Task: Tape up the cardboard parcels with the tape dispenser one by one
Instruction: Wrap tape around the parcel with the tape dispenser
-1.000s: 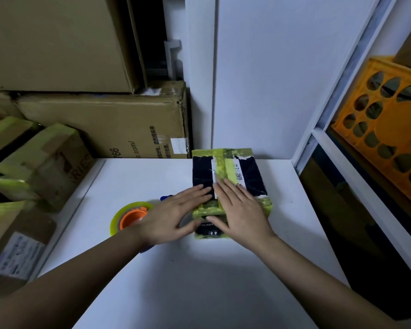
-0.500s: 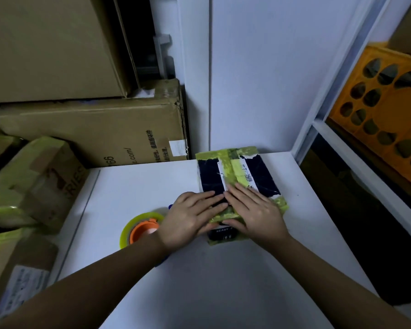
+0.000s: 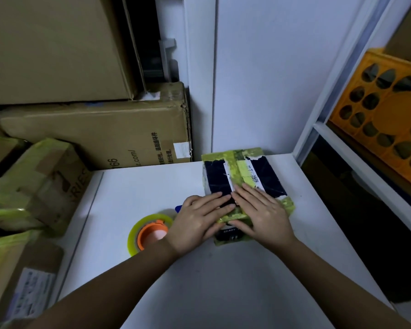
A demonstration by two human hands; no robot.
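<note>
Yellow-taped parcel (image 3: 244,176) on white table (image 3: 223,281), left hand (image 3: 201,220), right hand (image 3: 262,213) pressing flat

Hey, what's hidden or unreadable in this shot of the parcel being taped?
Head view only:
- Near end of the dark parcel wrapped in yellow-green tape: covered by the left hand and right hand.
- Yellow tape roll with orange core: its blue dispenser part is mostly behind the left wrist.
- White shipping label: print too small.
- Orange plastic crate: cut off by the right edge.

Your right, shelf: orange crate (image 3: 387,119) with oval holes sits on the white shelf (image 3: 365,160).
Your front: white wall panel (image 3: 266,74) behind the tabletop's far edge.
</note>
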